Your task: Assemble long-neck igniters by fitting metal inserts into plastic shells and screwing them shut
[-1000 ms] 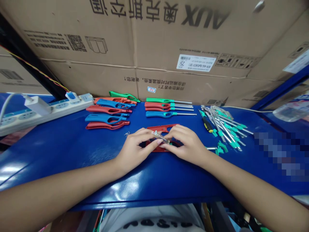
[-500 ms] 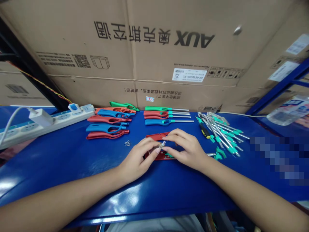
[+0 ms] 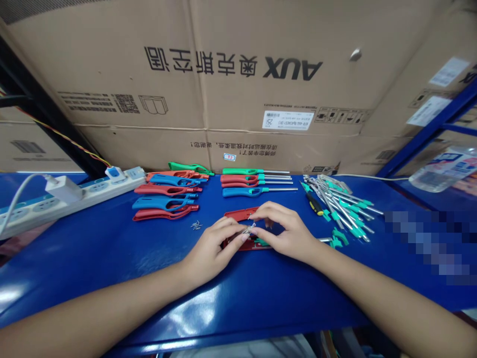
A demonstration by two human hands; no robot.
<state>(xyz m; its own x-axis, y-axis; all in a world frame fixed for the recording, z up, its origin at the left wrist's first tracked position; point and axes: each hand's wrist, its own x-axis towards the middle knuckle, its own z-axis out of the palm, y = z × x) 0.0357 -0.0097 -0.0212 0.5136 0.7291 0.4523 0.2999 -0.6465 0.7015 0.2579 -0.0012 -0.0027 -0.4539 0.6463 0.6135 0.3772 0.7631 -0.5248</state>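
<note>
Between the thumb and fingers of my left hand (image 3: 218,243) is a small shiny part (image 3: 247,229), with a pale clear end; its exact kind is too small to tell. My right hand (image 3: 286,231) curls over the right end of that part, thumb against it and fingertips bent close above. Under both hands lie the red lighter shell halves: one half (image 3: 240,214) shows behind my fingers, the other (image 3: 248,247) in front, with green pieces in it. A metal tube (image 3: 325,239) sticks out to the right beneath my right wrist.
Lighter handles (image 3: 164,202) in several colours lie at left, near small metal pins (image 3: 196,225). Long-nosed lighters (image 3: 242,191) lie at the back. Right of them are a yellow-black screwdriver (image 3: 315,205) and metal tubes (image 3: 346,209). A power strip (image 3: 93,191) and large carton (image 3: 223,99) border the blue table.
The view has tilted slightly. Both hands stay nearly in place; the small part now lies flatter between them, and my right index fingertip has lifted a little from it.
</note>
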